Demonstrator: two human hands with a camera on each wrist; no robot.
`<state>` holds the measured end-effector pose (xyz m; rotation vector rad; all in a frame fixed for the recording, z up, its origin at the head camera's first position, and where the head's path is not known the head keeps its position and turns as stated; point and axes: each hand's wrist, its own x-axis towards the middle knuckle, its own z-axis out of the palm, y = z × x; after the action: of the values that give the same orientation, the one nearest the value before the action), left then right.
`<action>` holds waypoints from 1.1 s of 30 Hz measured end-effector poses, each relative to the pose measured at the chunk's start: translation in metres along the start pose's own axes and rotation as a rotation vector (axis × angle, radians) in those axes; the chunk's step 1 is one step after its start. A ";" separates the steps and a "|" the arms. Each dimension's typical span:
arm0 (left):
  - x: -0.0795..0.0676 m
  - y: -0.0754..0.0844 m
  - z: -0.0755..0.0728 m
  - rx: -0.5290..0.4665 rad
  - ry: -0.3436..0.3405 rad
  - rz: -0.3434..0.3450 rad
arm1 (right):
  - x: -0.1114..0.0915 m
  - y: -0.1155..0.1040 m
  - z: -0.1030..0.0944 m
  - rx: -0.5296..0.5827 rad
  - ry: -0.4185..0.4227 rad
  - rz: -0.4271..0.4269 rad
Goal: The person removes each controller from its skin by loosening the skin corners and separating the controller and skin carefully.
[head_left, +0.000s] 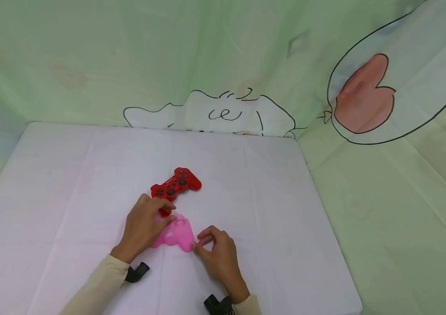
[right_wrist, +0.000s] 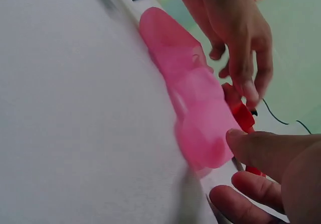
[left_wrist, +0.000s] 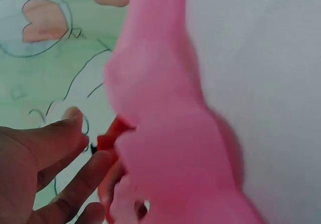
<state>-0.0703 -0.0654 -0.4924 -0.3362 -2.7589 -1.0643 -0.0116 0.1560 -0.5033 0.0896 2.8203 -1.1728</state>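
A pink rubbery game controller cover [head_left: 181, 234] lies face down on the white table. Just beyond it rests a red game controller [head_left: 178, 183] with dark sticks and buttons. My left hand [head_left: 140, 225] reaches over the cover's left end, its fingers close to the controller's left grip. In the left wrist view, the thumb and fingers of that hand [left_wrist: 55, 169] are spread apart with nothing between them. At the cover's right end, the thumb of my right hand [head_left: 221, 258] touches the edge. The right wrist view shows the other fingers [right_wrist: 241, 204] apart from that thumb.
The white table [head_left: 278, 210] stretches out on both sides of the hands. A green cloth backdrop [head_left: 136, 52] with drawn figures rises behind its far edge and along the right. Black camera mounts [head_left: 138, 272] sit on both wrists.
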 end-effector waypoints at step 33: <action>-0.069 -0.040 -0.033 -0.157 -0.081 -0.253 | 0.029 -0.011 -0.005 0.158 -0.287 -0.093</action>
<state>-0.0123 -0.1273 -0.5101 -0.0501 -2.8518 -1.3595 -0.0415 0.1518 -0.4949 -0.1871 2.5051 -1.3092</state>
